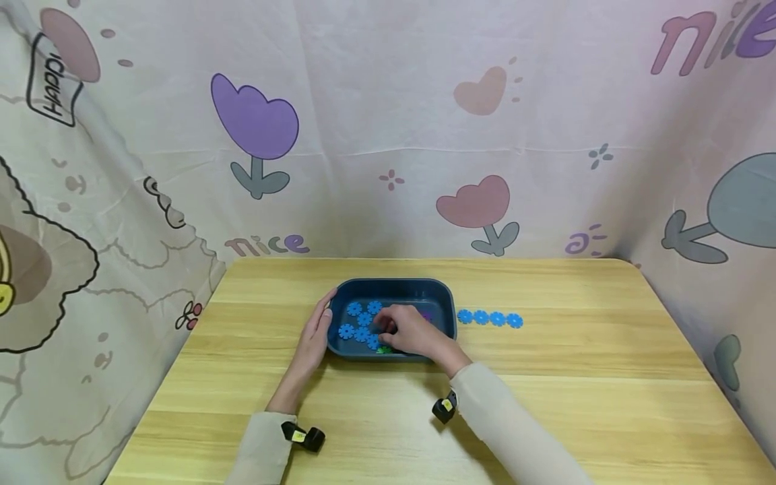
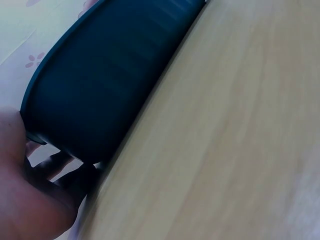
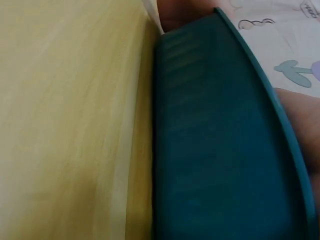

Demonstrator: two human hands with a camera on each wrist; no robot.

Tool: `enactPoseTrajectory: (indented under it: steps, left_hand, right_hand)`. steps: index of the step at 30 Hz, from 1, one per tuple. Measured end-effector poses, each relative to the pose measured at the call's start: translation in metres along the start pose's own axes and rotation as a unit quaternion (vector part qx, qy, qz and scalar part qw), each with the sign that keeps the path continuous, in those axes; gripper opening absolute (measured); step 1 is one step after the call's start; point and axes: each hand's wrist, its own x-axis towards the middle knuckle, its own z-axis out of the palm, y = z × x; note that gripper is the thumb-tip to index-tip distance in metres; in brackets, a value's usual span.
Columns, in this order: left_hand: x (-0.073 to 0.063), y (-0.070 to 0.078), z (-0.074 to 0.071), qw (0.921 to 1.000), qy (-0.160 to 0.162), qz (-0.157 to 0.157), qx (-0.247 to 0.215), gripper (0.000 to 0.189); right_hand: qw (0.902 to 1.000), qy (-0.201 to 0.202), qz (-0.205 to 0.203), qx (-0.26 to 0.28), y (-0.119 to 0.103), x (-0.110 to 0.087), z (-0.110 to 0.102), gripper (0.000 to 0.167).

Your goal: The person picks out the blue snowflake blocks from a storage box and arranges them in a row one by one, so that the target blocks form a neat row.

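Right grip (image 1: 413, 331) is half-curled beside blue discs (image 1: 361, 334), hold indeterminable; left grip (image 1: 312, 340) clasps tray (image 1: 394, 291). Apparent step: disc selection. Next move likely requires a secure pinch.

my right hand (image 1: 412, 333) hiding part of the tray (image 1: 394, 287), purple piece (image 1: 427, 315) and green piece (image 1: 384, 350) partly covered, any grip unclear, sleeves (image 1: 515, 431) cut by head view's bottom edge

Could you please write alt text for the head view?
A person's right hand reaches into a dark blue tray of mostly blue flower-shaped pieces while the left hand holds its left end. Four more blue pieces lie in a row on the wooden table, right of the tray.
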Motion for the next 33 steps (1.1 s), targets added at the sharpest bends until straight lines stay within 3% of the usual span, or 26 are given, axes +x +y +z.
enactPoseTrajectory:
  steps: [13, 26, 33]
  left_hand:
    - [-0.0001, 0.0002, -0.0008, 1.0000, -0.002, -0.003, 0.004, 0.047]
    - [-0.0005, -0.0017, 0.0009, 1.0000, 0.003, 0.004, -0.005, 0.047]
    - [0.0005, -0.0010, -0.0003, 1.0000, 0.000, -0.001, 0.002, 0.048]
  right_hand:
    - [0.9984, -0.018, 0.000, -0.053, -0.0024, 0.0077, 0.0063, 0.025]
    - [0.9999, -0.010, 0.007, -0.012, -0.0006, 0.0069, 0.0048, 0.017]
    - [0.9997, 0.023, 0.002, 0.002, 0.0010, 0.0064, 0.0020, 0.013]
